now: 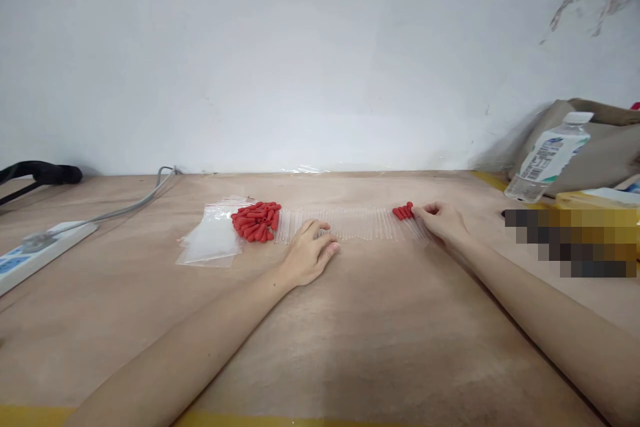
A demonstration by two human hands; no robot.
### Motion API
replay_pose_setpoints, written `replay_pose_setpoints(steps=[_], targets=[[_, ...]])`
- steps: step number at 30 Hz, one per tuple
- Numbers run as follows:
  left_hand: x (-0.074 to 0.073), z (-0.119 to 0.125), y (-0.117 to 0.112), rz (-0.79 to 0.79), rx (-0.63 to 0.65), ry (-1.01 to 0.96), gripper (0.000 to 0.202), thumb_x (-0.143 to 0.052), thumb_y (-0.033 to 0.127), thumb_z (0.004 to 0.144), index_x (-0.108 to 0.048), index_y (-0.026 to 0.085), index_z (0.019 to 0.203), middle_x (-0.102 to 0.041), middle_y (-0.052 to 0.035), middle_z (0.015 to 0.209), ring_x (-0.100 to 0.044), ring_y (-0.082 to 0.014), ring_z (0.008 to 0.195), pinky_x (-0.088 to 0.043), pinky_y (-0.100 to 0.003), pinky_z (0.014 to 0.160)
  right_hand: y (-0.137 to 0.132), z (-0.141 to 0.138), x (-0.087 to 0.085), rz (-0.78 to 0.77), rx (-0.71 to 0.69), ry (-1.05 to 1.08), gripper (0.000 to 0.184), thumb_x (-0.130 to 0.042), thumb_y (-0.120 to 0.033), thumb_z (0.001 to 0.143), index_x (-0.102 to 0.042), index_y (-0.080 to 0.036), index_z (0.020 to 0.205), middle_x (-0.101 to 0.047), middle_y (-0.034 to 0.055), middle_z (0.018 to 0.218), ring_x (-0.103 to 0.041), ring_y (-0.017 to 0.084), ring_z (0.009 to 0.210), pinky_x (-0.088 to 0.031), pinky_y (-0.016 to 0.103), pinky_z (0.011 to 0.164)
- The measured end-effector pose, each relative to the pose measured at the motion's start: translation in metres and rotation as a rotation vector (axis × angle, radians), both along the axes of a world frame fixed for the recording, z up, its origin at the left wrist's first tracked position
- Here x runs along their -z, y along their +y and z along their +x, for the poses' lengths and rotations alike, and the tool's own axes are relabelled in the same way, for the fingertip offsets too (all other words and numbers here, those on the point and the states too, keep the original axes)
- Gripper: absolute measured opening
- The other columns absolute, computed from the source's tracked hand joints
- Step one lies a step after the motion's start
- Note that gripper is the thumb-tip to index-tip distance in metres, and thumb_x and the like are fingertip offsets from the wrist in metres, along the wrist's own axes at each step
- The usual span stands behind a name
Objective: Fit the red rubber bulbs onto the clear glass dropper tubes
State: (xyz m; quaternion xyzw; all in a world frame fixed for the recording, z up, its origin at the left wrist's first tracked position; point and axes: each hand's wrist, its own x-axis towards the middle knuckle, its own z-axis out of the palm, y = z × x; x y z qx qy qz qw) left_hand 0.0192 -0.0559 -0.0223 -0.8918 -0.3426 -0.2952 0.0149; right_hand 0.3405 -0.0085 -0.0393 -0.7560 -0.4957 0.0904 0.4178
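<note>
A row of thin clear dropper tubes (353,223) lies side by side on the wooden table. Over the left part of this row rests my left hand (309,252), its fingers apart and slightly bent, with nothing visibly gripped. At the right end, several tubes carry red rubber bulbs (401,212). My right hand (443,221) pinches at the last red bulb (410,205), thumb and forefinger together; part of it is hidden by the fingers. A heap of loose red bulbs (256,220) sits left of the row, beside clear plastic bags (213,240).
At the left are a white power strip (55,247) with a grey cable (135,205) and a black object (55,173). On the right, a plastic bottle (550,157) leans against a grey-brown bag (600,153), near a yellow item (575,200). A white wall (320,67) borders the table's back.
</note>
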Motion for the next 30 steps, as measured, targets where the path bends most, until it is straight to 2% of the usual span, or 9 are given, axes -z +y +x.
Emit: replay_pose_setpoints(steps=[5, 7, 10, 14, 17, 19, 24, 27, 30], targets=[[0.001, 0.001, 0.0, 0.028, -0.043, 0.012, 0.025, -0.04, 0.031, 0.087, -0.06, 0.018, 0.093, -0.052, -0.0083, 0.104, -0.044, -0.0211, 0.101, -0.039, -0.036, 0.086, -0.013, -0.019, -0.01, 0.076, -0.123, -0.197, 0.027, -0.054, -0.044, 0.067, -0.063, -0.018, 0.068, -0.06, 0.0044, 0.066, -0.054, 0.017, 0.064, -0.038, 0.027, 0.058], [0.001, 0.001, 0.001, 0.053, -0.123, 0.001, 0.023, -0.042, 0.032, 0.085, -0.06, 0.018, 0.091, -0.053, -0.008, 0.101, -0.045, -0.0222, 0.099, -0.039, -0.038, 0.084, -0.02, -0.032, -0.016, 0.07, -0.181, -0.383, 0.028, -0.052, -0.043, 0.069, -0.063, -0.019, 0.062, -0.06, 0.0053, 0.068, -0.054, 0.019, 0.069, -0.037, 0.029, 0.062], [-0.004, -0.004, 0.006, 0.114, -0.301, -0.005, 0.02, -0.047, 0.032, 0.081, -0.06, 0.019, 0.088, -0.055, -0.0086, 0.094, -0.046, -0.0251, 0.094, -0.037, -0.041, 0.081, -0.026, -0.048, -0.021, -0.027, -0.164, -0.581, 0.029, -0.05, -0.043, 0.069, -0.066, -0.021, 0.059, -0.061, 0.007, 0.07, -0.054, 0.024, 0.075, -0.035, 0.035, 0.068], [-0.024, -0.027, 0.023, 0.171, -0.558, 0.053, 0.019, -0.051, 0.032, 0.076, -0.061, 0.019, 0.086, -0.055, -0.0104, 0.092, -0.045, -0.0288, 0.092, -0.036, -0.043, 0.078, -0.025, -0.054, -0.022, -0.145, -0.142, -0.611, 0.032, -0.045, -0.04, 0.072, -0.067, -0.022, 0.057, -0.061, 0.0093, 0.072, -0.054, 0.026, 0.076, -0.033, 0.039, 0.07], [-0.039, -0.054, 0.039, 0.106, -0.737, 0.056, 0.019, -0.051, 0.034, 0.074, -0.063, 0.021, 0.081, -0.055, -0.0099, 0.091, -0.045, -0.0295, 0.093, -0.036, -0.043, 0.079, -0.021, -0.054, -0.021, -0.188, -0.159, -0.604, 0.034, -0.044, -0.04, 0.073, -0.066, -0.021, 0.055, -0.061, 0.0104, 0.07, -0.054, 0.026, 0.074, -0.033, 0.041, 0.071], [-0.046, -0.073, 0.05, 0.05, -0.796, 0.061, 0.02, -0.052, 0.036, 0.072, -0.064, 0.021, 0.077, -0.055, -0.0098, 0.09, -0.045, -0.0298, 0.094, -0.036, -0.043, 0.079, -0.02, -0.054, -0.021, -0.21, -0.17, -0.597, 0.035, -0.043, -0.038, 0.073, -0.065, -0.02, 0.052, -0.06, 0.0102, 0.067, -0.054, 0.025, 0.072, -0.033, 0.041, 0.071], [-0.052, -0.102, 0.063, 0.009, -0.666, 0.159, 0.022, -0.054, 0.039, 0.07, -0.065, 0.02, 0.075, -0.056, -0.0079, 0.085, -0.048, -0.0247, 0.089, -0.037, -0.038, 0.082, -0.019, -0.061, -0.023, -0.254, -0.181, -0.572, 0.032, -0.043, -0.034, 0.071, -0.064, -0.02, 0.052, -0.059, 0.0084, 0.062, -0.054, 0.025, 0.072, -0.032, 0.042, 0.072], [-0.052, -0.098, 0.06, 0.004, -0.596, 0.196, 0.025, -0.055, 0.043, 0.069, -0.066, 0.021, 0.071, -0.055, -0.0072, 0.087, -0.047, -0.0245, 0.09, -0.036, -0.038, 0.083, -0.02, -0.063, -0.024, -0.276, -0.186, -0.534, 0.033, -0.041, -0.035, 0.073, -0.063, -0.021, 0.051, -0.058, 0.0074, 0.061, -0.054, 0.025, 0.071, -0.031, 0.043, 0.072], [-0.051, -0.086, 0.053, -0.02, -0.591, 0.229, 0.027, -0.058, 0.048, 0.066, -0.066, 0.022, 0.066, -0.055, -0.0068, 0.09, -0.046, -0.0261, 0.093, -0.035, -0.04, 0.083, -0.02, -0.062, -0.023, -0.26, -0.193, -0.51, 0.036, -0.04, -0.036, 0.075, -0.06, -0.021, 0.049, -0.058, 0.0076, 0.063, -0.053, 0.025, 0.072, -0.032, 0.04, 0.071]])
